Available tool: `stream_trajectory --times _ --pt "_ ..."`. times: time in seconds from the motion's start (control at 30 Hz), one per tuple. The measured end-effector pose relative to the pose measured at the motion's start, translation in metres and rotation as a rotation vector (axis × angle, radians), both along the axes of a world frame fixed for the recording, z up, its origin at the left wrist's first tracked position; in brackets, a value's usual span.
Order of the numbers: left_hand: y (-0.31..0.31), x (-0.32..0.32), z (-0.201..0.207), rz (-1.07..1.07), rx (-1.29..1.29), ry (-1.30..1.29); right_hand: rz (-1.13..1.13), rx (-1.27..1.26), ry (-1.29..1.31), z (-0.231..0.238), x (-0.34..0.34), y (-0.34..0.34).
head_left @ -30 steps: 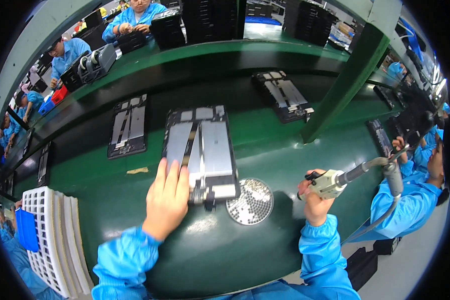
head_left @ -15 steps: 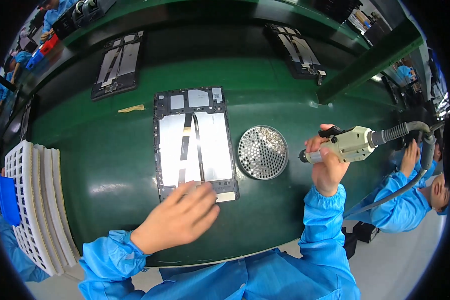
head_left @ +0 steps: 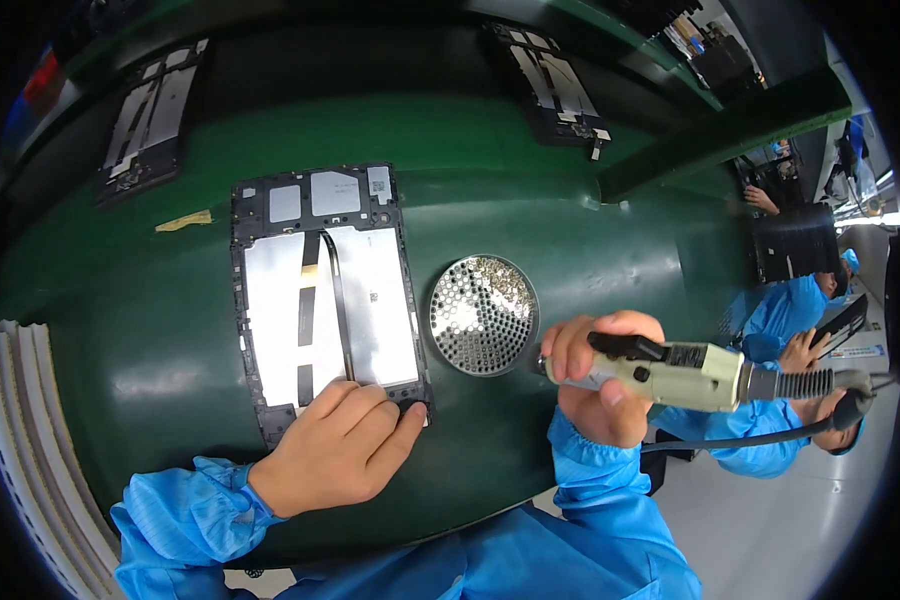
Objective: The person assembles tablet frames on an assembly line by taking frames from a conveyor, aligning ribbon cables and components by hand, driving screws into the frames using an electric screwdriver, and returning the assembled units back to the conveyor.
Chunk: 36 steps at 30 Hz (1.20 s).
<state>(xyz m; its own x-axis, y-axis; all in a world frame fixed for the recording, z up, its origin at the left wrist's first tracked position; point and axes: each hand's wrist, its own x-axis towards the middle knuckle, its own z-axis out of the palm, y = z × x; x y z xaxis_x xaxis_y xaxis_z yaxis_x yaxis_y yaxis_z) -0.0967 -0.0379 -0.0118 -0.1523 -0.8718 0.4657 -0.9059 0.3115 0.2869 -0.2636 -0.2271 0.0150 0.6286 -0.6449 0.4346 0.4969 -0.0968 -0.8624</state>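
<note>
An opened tablet (head_left: 378, 310) lies flat on the green bench, its silver inner plate and dark ribbon cables facing up. My left hand (head_left: 330, 450) rests across its near end, fingers bent and close together, thumb out to the right; the fingertips are hidden, so what they hold, if anything, cannot be made out. My right hand (head_left: 602, 412) is wrapped around a pale electric screwdriver (head_left: 690, 375) with a black lever. The screwdriver's tip points left toward a round metal dish (head_left: 460, 335) with a perforated plate and many tiny screws (head_left: 503, 280), just short of its rim.
Two more opened tablets (head_left: 155, 120) (head_left: 550, 85) lie at the back. Yellowish tape (head_left: 184, 220) sits left of the near tablet. White dividers (head_left: 30, 430) stand at the left edge. A green post (head_left: 720, 135) slants at right; a hose (head_left: 740, 440) trails from the screwdriver. A co-worker (head_left: 785, 320) is at right.
The whole view has shifted, with bench items now further left. My left fingers have bent in at the tablet's near end. The screwdriver has moved down and nearer the dish.
</note>
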Motion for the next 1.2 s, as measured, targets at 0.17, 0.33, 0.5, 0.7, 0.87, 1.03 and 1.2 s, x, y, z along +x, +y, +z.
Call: stream_trajectory --times 0.17,0.33,0.5,0.7,0.87,1.03,1.2 --pt "-0.003 -0.001 -0.004 0.061 -0.053 0.031 0.039 -0.061 0.095 -0.004 0.007 0.0" --pt "-0.001 0.006 -0.002 -0.062 0.007 0.082 0.046 -0.017 0.084 -0.007 0.012 0.001" --pt "0.0 0.009 -0.004 -0.058 0.009 0.162 -0.031 -0.101 0.169 -0.005 0.019 0.004" --pt "0.0 0.01 -0.005 -0.067 0.02 0.129 -0.038 -0.104 0.194 -0.008 0.021 0.004" --pt "-0.001 0.018 0.001 -0.115 0.048 0.023 -0.046 -0.118 0.216 -0.005 0.021 0.004" --pt "-0.003 0.014 -0.01 -0.029 0.046 0.085 -0.046 -0.049 0.124 -0.004 0.018 0.005" --pt "-0.01 0.008 -0.007 0.04 0.059 0.084 -0.027 -0.12 0.067 0.024 0.016 0.018"
